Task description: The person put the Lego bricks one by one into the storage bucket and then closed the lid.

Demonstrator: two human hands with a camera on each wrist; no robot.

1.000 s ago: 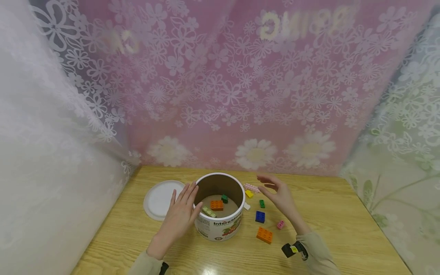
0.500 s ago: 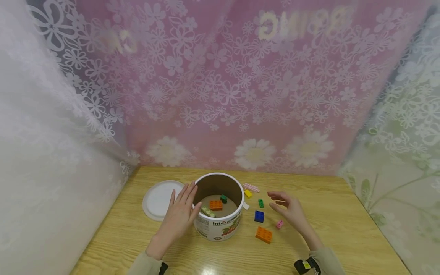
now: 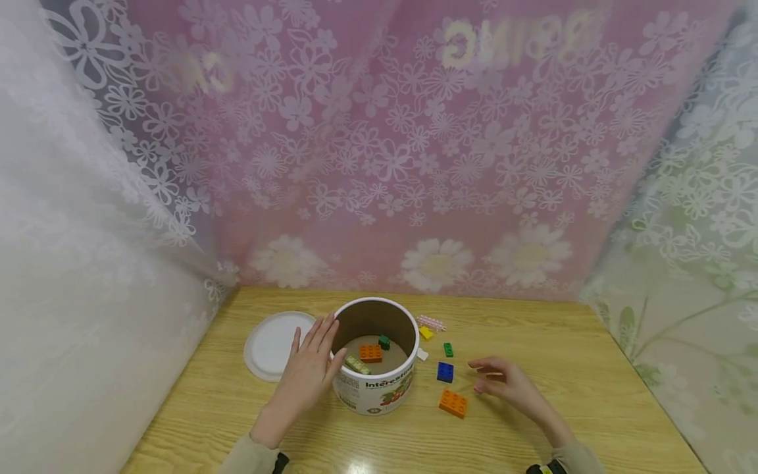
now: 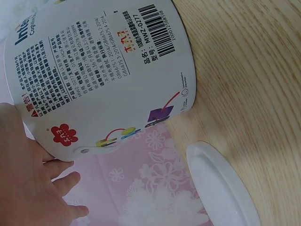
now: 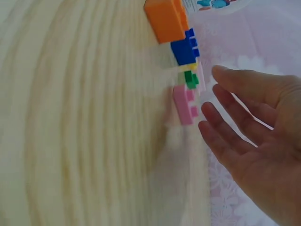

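My left hand (image 3: 303,376) lies with extended fingers against the left rim of a white bucket (image 3: 354,392) with printed labels. Inside it are an orange brick (image 3: 371,354), a dark green brick (image 3: 384,342) and a pale green brick (image 3: 357,365). Over a small pink brick (image 3: 478,390) hovers my right hand (image 3: 514,390), partly covering it in the head view. The right wrist view shows that hand (image 5: 256,127) with fingers apart and nothing between them, a gap from the pink brick (image 5: 182,104). To its left are a blue brick (image 3: 445,372) and a larger orange brick (image 3: 453,403).
A round white lid (image 3: 269,347) lies left of the bucket. Right of the bucket are a green brick (image 3: 448,349), a yellow brick (image 3: 426,333), a white piece (image 3: 422,354) and a long pink piece (image 3: 431,322). Floral curtains (image 3: 379,197) hang around the wooden table (image 3: 562,355).
My right hand has come back toward me and to the right, from beside the long pink piece to over the small pink brick. My left hand has stayed on the bucket.
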